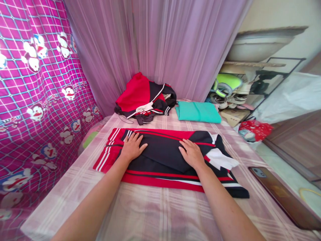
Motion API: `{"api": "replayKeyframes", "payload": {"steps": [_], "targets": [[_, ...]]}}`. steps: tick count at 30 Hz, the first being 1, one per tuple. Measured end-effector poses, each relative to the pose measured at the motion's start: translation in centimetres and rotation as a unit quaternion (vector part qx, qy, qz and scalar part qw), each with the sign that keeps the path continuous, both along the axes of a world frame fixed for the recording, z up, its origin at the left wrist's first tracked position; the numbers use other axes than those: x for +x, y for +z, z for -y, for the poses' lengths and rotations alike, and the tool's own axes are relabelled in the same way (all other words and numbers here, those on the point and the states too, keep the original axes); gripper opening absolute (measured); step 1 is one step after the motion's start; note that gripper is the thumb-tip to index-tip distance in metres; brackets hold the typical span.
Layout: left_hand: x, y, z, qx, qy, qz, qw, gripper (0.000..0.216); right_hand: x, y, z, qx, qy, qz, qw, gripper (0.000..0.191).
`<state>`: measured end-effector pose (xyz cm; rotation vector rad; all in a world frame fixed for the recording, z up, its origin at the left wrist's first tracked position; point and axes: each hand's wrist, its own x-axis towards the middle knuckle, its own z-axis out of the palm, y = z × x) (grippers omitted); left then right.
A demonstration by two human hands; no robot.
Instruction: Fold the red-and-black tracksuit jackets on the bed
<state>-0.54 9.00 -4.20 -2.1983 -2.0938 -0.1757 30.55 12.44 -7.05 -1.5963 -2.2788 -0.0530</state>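
Note:
A red, black and white sports jacket [165, 160] lies spread and partly folded across the checked bed sheet [150, 211]. My left hand [132, 146] rests flat on its left part, fingers stretched out. My right hand [192, 152] lies flat on the black panel further right, fingers apart. Neither hand grips the cloth. White lining [220, 159] shows at the jacket's right end.
A crumpled red and black garment pile [144, 98] sits at the back by the lilac curtain [160, 43]. A folded teal cloth [198, 112] lies beside it. A phone [284, 195] rests at the bed's right edge. Shoes on a rack [230, 92] and a red bag [254, 130] stand right.

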Motion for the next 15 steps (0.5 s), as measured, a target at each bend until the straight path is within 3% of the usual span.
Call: {"api": "replayKeyframes", "payload": {"steps": [11,15], "targets": [[0.4,1.1,-0.3,-0.026,0.012,0.007,1.000,0.061,-0.4,0.5,0.2,0.003,-0.009,0.005,1.000,0.042],[2.8,2.2,-1.0,0.041,0.005,0.019,0.999,0.054,-0.5,0.8,0.4,-0.001,-0.010,0.013,1.000,0.042]]}}
